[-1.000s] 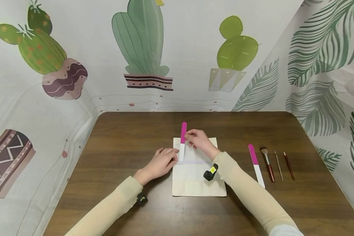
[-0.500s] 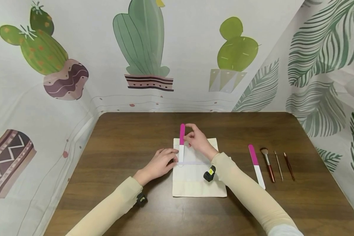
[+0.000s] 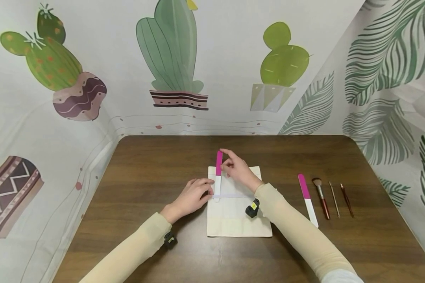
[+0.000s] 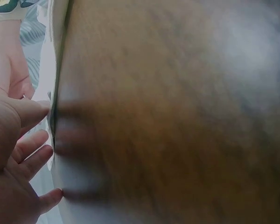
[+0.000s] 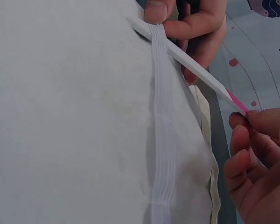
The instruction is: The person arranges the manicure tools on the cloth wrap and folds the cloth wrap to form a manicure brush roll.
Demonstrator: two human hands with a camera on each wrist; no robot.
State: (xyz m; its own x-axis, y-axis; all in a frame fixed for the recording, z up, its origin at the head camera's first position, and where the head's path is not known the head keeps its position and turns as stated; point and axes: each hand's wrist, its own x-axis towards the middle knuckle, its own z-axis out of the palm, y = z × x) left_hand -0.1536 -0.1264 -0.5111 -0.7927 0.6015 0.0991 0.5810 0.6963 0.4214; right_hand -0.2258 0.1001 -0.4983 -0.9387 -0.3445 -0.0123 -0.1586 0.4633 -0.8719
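Note:
A nail file, pink above and white below, lies along the left side of a cream cloth. Its white end passes under a white elastic band and pokes out on the near side. My right hand pinches the pink part between thumb and fingers, index finger stretched to the file's top end. At the cloth's left edge my left hand has thumb and index finger close together on the band's end. The left wrist view shows the left fingertips along that edge.
Right of the cloth lie a second pink and white nail file, a makeup brush and two thin tools, one silvery, one reddish. The brown table meets a cactus-print backdrop.
The file has slid toward the person, its white tip now showing beyond the elastic band. The right index finger has stretched up to the file's top end. The left hand has stayed put.

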